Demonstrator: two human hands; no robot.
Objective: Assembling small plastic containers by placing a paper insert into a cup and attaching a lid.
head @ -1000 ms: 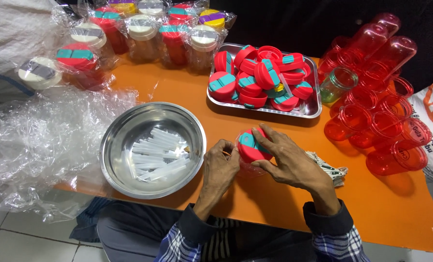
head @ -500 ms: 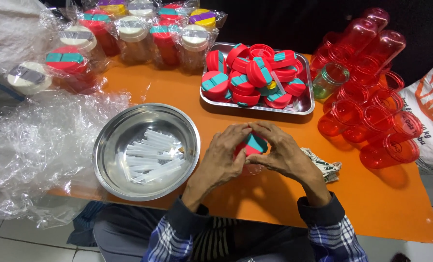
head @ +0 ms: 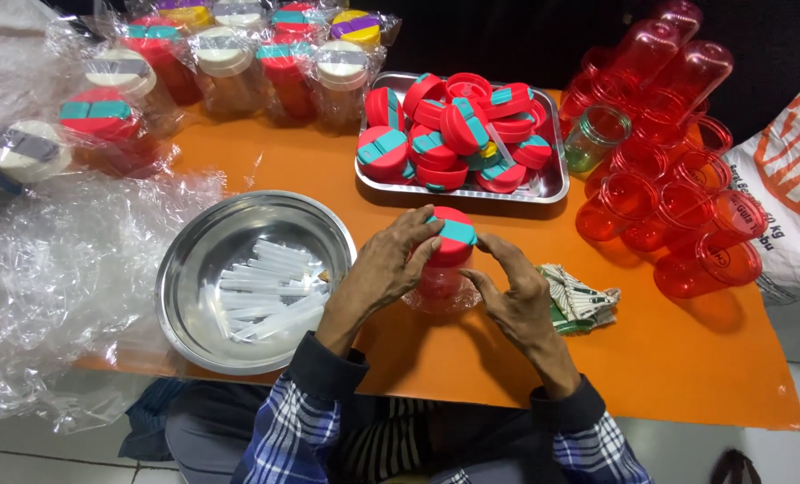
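At the centre of the orange counter (head: pixel 687 376) a small red jar (head: pixel 440 273) with a red lid crossed by a teal strip (head: pixel 454 235) is gripped between both hands. The left hand (head: pixel 384 269) is wrapped round the jar from nine o'clock, its fingers (head: pixel 418 229) clenched over the lid's edge, while the right hand (head: pixel 518 291) is pressed against it from three o'clock, fingers curled onto the side below the lid. The jar is seen standing upright, and thin clear film is gathered about its base. At nine o'clock from the jar a round steel bowl (head: pixel 194 269) is set, with a heap of clear plastic strips (head: pixel 266 287) lying in it. At twelve o'clock a rectangular steel tray (head: pixel 552 184) is filled with red lids (head: pixel 454 130) bearing teal strips. At two o'clock stacks of empty red jars (head: pixel 678 193) are laid on their sides, a clear greenish jar (head: pixel 593 139) beside them. Just beside the right hand a striped cloth (head: pixel 579 300) is crumpled. At eleven o'clock a row of wrapped, lidded jars (head: pixel 230 63) is lined up, and crinkled clear plastic sheeting (head: pixel 51 269) is spread at nine o'clock past the bowl.
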